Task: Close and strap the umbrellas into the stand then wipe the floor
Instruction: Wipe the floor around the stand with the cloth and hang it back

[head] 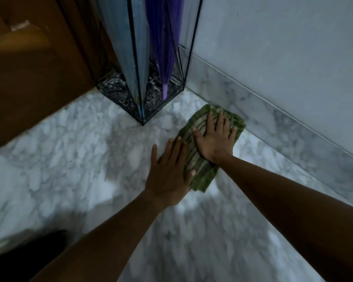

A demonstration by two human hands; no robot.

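A green striped cloth lies flat on the white marble floor, close to the wall skirting. My left hand presses on the cloth's near end with straight fingers. On its far end, my right hand lies flat with fingers spread. Behind them stands a black wire umbrella stand with a dark marbled base. A closed grey-blue umbrella and a closed purple umbrella stand tip-down inside it.
A brown wooden door or panel rises at the left. A pale wall with a marble skirting runs along the right. Something dark sits at the bottom left corner.
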